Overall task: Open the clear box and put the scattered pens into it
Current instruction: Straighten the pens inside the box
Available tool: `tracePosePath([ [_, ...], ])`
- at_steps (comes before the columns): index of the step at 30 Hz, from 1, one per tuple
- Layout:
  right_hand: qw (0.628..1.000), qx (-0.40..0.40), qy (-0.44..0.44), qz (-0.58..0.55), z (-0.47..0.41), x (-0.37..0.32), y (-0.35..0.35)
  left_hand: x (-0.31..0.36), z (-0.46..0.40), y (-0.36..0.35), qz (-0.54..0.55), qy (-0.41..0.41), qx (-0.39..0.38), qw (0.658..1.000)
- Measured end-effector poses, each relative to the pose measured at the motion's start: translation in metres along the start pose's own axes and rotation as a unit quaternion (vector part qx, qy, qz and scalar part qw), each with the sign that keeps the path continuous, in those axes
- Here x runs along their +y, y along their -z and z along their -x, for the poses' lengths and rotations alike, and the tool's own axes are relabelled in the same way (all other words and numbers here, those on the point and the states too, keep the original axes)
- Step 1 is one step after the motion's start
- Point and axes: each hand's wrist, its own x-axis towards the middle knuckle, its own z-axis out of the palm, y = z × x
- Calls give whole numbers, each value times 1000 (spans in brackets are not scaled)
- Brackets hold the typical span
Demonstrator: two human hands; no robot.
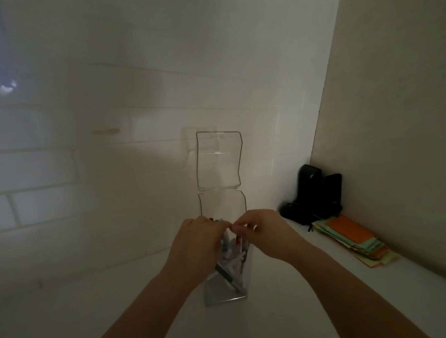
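Note:
A tall clear box (pixel 225 296) stands upright on the white counter, its hinged lid (pixel 219 161) flipped up and open against the tiled wall. Several pens (pixel 232 263) with white bodies and red or dark caps stand bunched inside it. My left hand (pixel 196 243) is over the box's left side with its fingers curled around the pen tops. My right hand (pixel 266 231) is beside it at the box mouth, thumb and fingers pinched together on the upper ends of the pens. The hands hide the box rim.
A white tiled wall rises just behind the box. At the right, a black device (pixel 316 193) sits in the corner, and a stack of orange, green and yellow paper notes (pixel 353 240) lies along the side wall. The lighting is dim.

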Motion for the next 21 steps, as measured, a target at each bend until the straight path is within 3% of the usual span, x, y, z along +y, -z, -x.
tracePosePath([
  [2,999,24,-3,-47,1,4,6,-3,-1,7,146,43,87,985],
  [4,990,97,-38,-98,-3,11,13,-14,-4,12,247,92,189,946],
  [6,970,147,-90,-170,-10,15,19,-24,-12,17,318,151,232,907],
  [9,934,113,-167,-294,-27,14,23,-31,-28,24,419,215,185,863],
  [12,913,67,-185,-356,-50,3,21,-28,-42,25,477,206,97,849],
  [16,877,82,-166,-444,-69,-21,28,-21,-49,30,499,178,75,845],
  [19,899,92,-169,-393,-62,-20,35,-26,-44,34,457,164,84,870],
  [21,908,100,-158,-374,-48,-17,38,-38,-62,30,467,214,78,854],
])
